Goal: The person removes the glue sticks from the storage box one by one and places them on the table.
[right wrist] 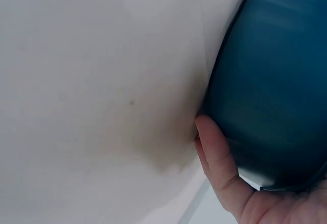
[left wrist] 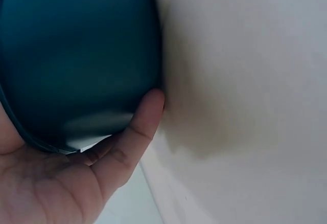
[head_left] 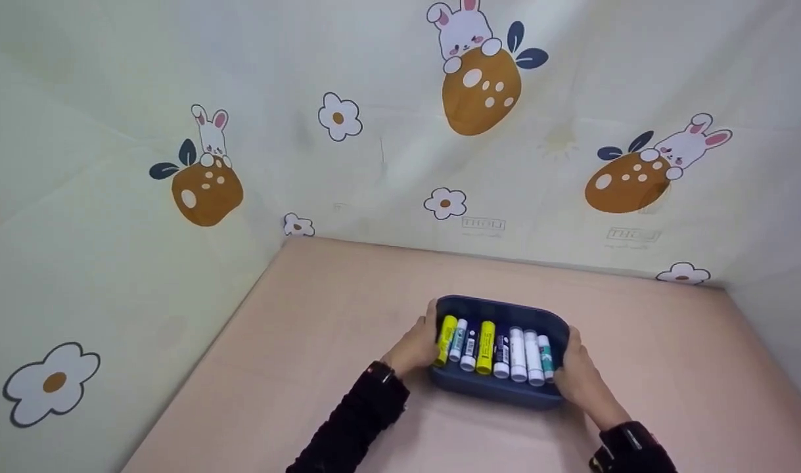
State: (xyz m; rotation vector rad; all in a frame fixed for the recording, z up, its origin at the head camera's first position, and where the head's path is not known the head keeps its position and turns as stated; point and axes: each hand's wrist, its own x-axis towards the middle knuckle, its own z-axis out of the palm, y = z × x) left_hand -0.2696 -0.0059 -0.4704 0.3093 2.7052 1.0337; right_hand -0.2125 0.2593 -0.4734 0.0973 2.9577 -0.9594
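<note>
A dark blue plastic bin (head_left: 495, 390) is held between both hands above the pink table, its opening facing up toward the head camera. My left hand (head_left: 416, 344) grips its left end, and my right hand (head_left: 580, 372) grips the right end. Inside lie several glue sticks (head_left: 485, 347) side by side in a row, some yellow, others white or dark-labelled. From the left wrist, the bin's outer wall (left wrist: 82, 45) fills the upper left, with fingers (left wrist: 127, 150) along its lower edge. The right wrist view has the fingers (right wrist: 217, 157) against the opposite end wall (right wrist: 276, 81).
The pink tabletop (head_left: 347, 302) spreads around the bin. Pale curtains printed with rabbits and flowers close off the back (head_left: 387, 164), the left (head_left: 111, 263) and the right side (head_left: 768, 315). Dark sleeves (head_left: 351, 420) cover both forearms.
</note>
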